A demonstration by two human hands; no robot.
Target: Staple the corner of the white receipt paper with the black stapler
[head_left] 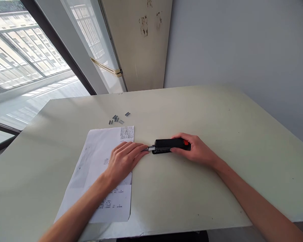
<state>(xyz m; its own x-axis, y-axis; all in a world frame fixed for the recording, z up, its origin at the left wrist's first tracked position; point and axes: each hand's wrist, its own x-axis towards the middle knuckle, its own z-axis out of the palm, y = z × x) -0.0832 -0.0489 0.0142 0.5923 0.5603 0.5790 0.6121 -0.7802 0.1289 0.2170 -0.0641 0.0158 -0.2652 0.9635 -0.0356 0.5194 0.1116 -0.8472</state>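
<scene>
A black stapler (164, 144) with a red patch at its rear lies level above the table. My right hand (194, 147) is wrapped round its rear half, fingers over the top and thumb along the near side. From its left end a thin metal slide (151, 147) sticks out. My left hand (127, 156) pinches the outer end of that slide between thumb and fingers. Beneath the left hand and forearm lie printed paper sheets (96, 144), partly covered by them. The inside of the stapler cannot be made out.
Several small strips of staples (118, 119) lie loose beyond the paper's top edge. The pale table (217, 188) has its far edge near a wall (229, 47) and a tall cabinet-like panel (141, 50). A window (22, 43) is at the left.
</scene>
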